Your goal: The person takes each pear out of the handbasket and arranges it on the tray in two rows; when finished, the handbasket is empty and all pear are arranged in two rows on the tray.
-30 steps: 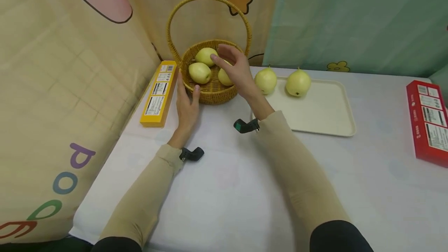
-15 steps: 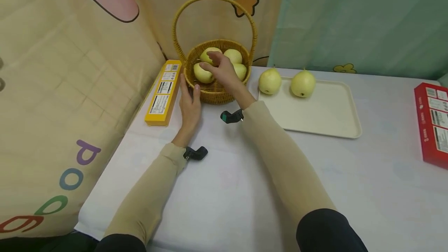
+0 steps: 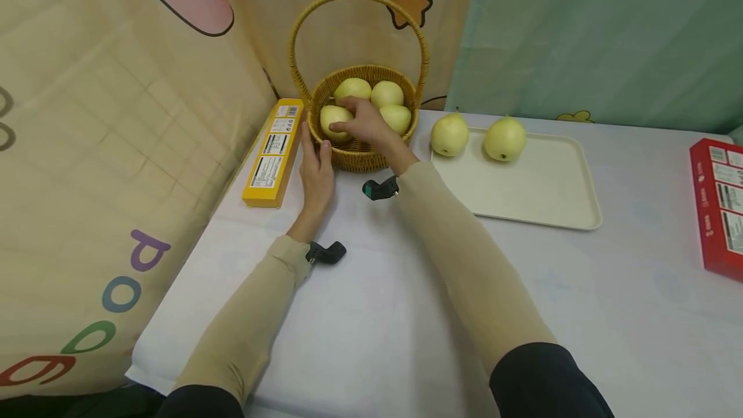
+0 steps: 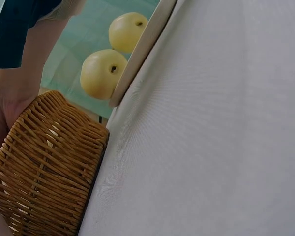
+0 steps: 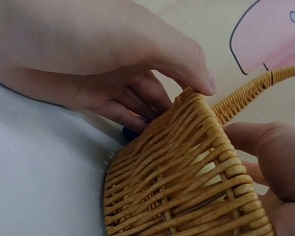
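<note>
A round wicker basket [image 3: 360, 161] with a tall handle stands at the back of the table, holding several pale yellow-green pears. My left hand [image 3: 317, 179] holds the basket's front left side, its thumb and fingers spread along the wall. In the right wrist view, the left thumb lies at the basket rim [image 5: 228, 162] and the bent fingers touch the outer wall. My right hand [image 3: 366, 122] reaches inside, its thumb and fingers around the front left pear [image 3: 332, 120]. The left wrist view shows the basket wall [image 4: 49, 167] close up.
Right of the basket lies a cream tray [image 3: 540, 192] with two pears [image 3: 505, 139] at its left end. A yellow box [image 3: 273, 153] sits against the basket's left side. A red box [image 3: 718, 208] is at the far right. Printed curtains [image 3: 580, 31] hang behind the table.
The right hand has moved leftward over the basket and down onto the front left pear, uncovering the pears on the right. The left hand keeps its place on the basket. The view has shifted slightly.
</note>
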Tool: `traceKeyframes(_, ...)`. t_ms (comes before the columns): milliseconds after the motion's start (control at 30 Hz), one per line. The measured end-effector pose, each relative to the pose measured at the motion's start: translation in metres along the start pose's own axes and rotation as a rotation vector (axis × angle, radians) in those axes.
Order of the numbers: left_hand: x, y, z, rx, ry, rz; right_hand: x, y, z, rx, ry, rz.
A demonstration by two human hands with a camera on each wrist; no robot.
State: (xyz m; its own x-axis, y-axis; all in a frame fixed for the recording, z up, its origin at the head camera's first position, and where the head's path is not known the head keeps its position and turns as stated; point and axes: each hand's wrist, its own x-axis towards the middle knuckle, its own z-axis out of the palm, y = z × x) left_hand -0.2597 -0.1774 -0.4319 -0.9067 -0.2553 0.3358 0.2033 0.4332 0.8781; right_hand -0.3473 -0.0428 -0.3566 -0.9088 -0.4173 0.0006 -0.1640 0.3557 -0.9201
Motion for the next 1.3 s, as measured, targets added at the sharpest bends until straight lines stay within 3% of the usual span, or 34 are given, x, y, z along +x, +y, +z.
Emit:
traceKeyframes(200, -0.003, 0.003, 0.004, -0.025, -0.008, -0.009, 0.001, 0.003, 0.0, -0.084, -0.038, 0.016)
traceKeyframes(433, -0.007, 0.006, 0.011, -0.039, -0.026, -0.006, -0.005, 0.006, -0.004, -0.21, 0.032, -0.026)
traceKeyframes(800, -0.006, 0.004, 0.014, -0.024, -0.025, 0.007, -0.036, 0.0, -0.018, -0.125, 0.237, -0.095)
traceKeyframes(900, -0.006, 0.004, 0.013, -0.018, -0.022, 0.004, -0.05, 0.001, -0.024, -0.091, 0.267, -0.116)
traceKeyframes(1133, 0.0, 0.003, 0.01, -0.006, -0.024, 0.006, -0.09, -0.004, -0.042, 0.101, 0.297, -0.193)
traceKeyframes(1300, 0.005, 0.004, 0.007, -0.012, -0.029, 0.012, -0.117, -0.005, -0.056, 0.116, 0.325, -0.228)
